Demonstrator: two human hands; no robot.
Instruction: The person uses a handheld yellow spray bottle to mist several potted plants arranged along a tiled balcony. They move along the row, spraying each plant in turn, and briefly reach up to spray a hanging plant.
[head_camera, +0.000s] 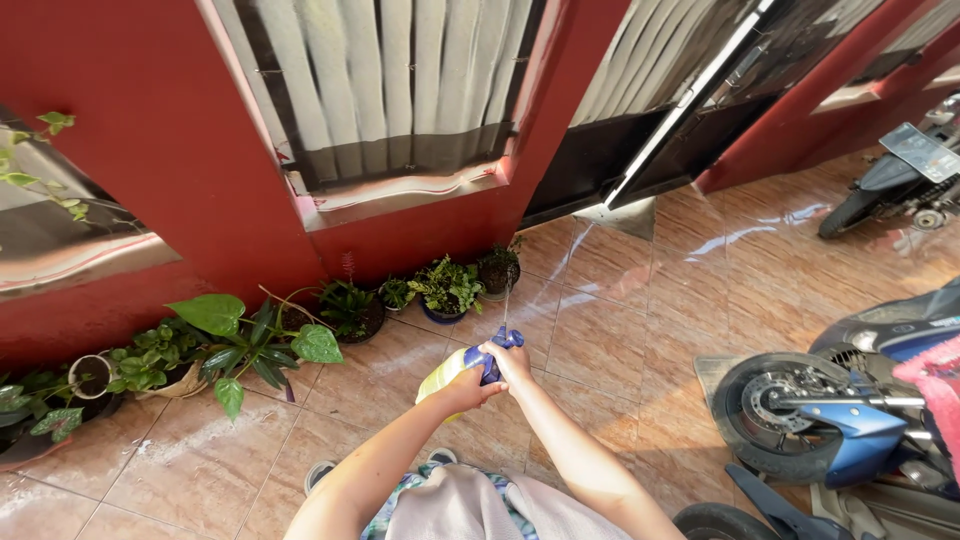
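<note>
Fingers (500, 352) grip spray bottle (450, 372) near potted plants (445, 290), motorcycle (830, 410).

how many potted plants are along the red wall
About 7, in a row at the wall's foot: dark pot, blue pot, small one, dark bowl, big-leaf plant, trailing plant, far-left plant. Leaves overlap, so more may be hidden.

spray bottle (452, 372) | pale yellow body, blue trigger head | tilted, nozzle toward potted plants | held above tiled floor
</note>
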